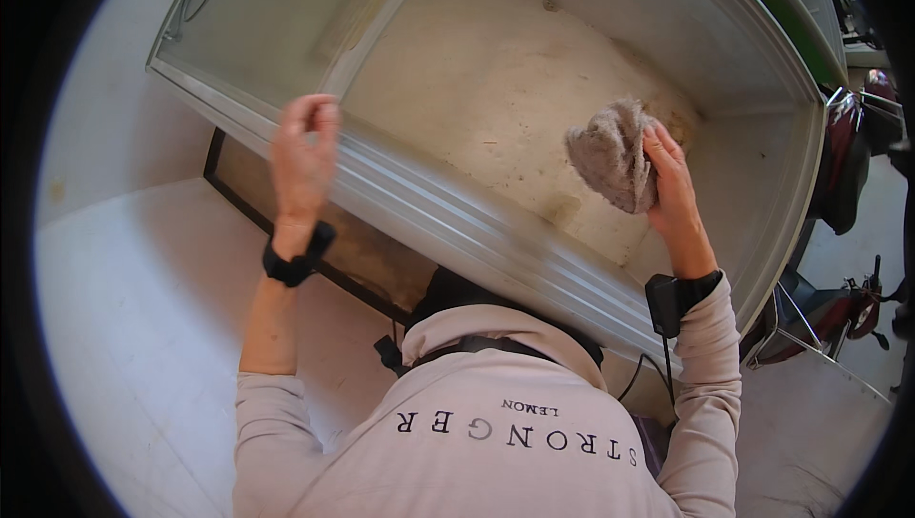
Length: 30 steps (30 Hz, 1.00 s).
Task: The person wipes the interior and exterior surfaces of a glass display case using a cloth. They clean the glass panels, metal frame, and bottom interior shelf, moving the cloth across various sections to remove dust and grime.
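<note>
My right hand (675, 178) grips a crumpled grey-brown cloth (609, 153) and holds it over the inside of a chest freezer (472, 75). The freezer's pale floor bears brown stains and scattered specks, heaviest by the far right corner behind the cloth. Over the freezer's front rim (457, 207), near the frame of a sliding glass lid (264, 25), is my left hand (304, 150). It is blurred, with bent fingers apart from the thumb and nothing visible in it. The lid covers the left part of the freezer.
A dark-framed brown panel (357, 250) sits low on the freezer's front. A green-edged case (779, 10) adjoins the far right side. Metal-legged chairs (793, 318) stand to the right. A black cable (668, 368) hangs from my right wrist device.
</note>
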Each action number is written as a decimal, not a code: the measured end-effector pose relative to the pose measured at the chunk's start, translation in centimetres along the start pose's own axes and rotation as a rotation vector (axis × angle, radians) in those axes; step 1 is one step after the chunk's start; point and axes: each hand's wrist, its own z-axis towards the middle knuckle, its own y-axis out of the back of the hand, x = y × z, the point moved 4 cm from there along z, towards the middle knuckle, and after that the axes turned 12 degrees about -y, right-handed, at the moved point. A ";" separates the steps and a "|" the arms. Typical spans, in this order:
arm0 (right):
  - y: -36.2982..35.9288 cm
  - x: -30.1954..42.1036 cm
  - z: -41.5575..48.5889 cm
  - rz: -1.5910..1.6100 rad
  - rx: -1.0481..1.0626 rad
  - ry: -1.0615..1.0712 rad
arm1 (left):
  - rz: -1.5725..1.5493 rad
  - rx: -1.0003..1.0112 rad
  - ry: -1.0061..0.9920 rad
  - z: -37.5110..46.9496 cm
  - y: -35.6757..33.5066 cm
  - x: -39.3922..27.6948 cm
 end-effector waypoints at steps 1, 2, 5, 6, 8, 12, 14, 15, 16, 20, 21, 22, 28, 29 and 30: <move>-1.8 1.0 -1.1 -0.140 -0.040 0.077 | -0.251 0.265 0.169 -0.4 -1.8 -3.0; -3.3 2.8 -2.9 -0.267 0.004 0.193 | -0.459 0.469 0.247 -1.3 -4.8 -7.7; -10.0 4.4 -7.4 -0.632 0.124 0.351 | -1.145 0.713 0.631 -3.9 -12.0 -16.0; -11.9 4.3 -8.4 -0.780 0.175 0.315 | -1.344 0.514 0.368 -3.0 -12.7 -18.0; -15.6 4.2 -10.4 -1.113 0.329 0.746 | -1.831 0.528 0.536 -2.9 -13.6 -18.9; -12.7 4.3 -12.4 -1.187 0.053 0.998 | -1.895 0.607 0.705 -2.4 -11.6 -17.5; -7.3 4.3 -13.1 -1.077 -0.172 0.838 | -1.060 0.693 0.137 -1.5 -7.4 -14.3; -4.0 3.8 -13.3 -1.039 -0.308 0.654 | -0.495 0.821 -0.094 -0.9 -6.3 -12.4; -1.2 3.1 -13.8 -0.997 -0.404 0.586 | -0.316 0.801 -0.236 -0.5 -5.6 -10.8; 8.2 -1.6 -15.6 -0.691 -0.620 0.188 | 0.126 0.768 -0.457 -0.1 -3.4 -3.6; 9.9 -2.8 -16.3 -0.662 -0.654 0.120 | 0.127 0.760 -0.406 0.3 -2.6 -2.0; 11.5 -3.9 -17.1 -0.640 -0.716 0.069 | 0.151 0.758 -0.387 1.0 -1.9 -1.0; 18.4 -12.0 -23.3 -0.599 -0.936 -0.078 | 0.196 0.748 -0.295 4.2 0.9 2.1; 19.3 -12.8 -24.2 -0.604 -0.968 -0.110 | 0.199 0.752 -0.282 5.0 1.0 2.4; 19.9 -13.6 -25.3 -0.625 -0.993 -0.136 | 0.202 0.754 -0.269 5.5 1.1 2.6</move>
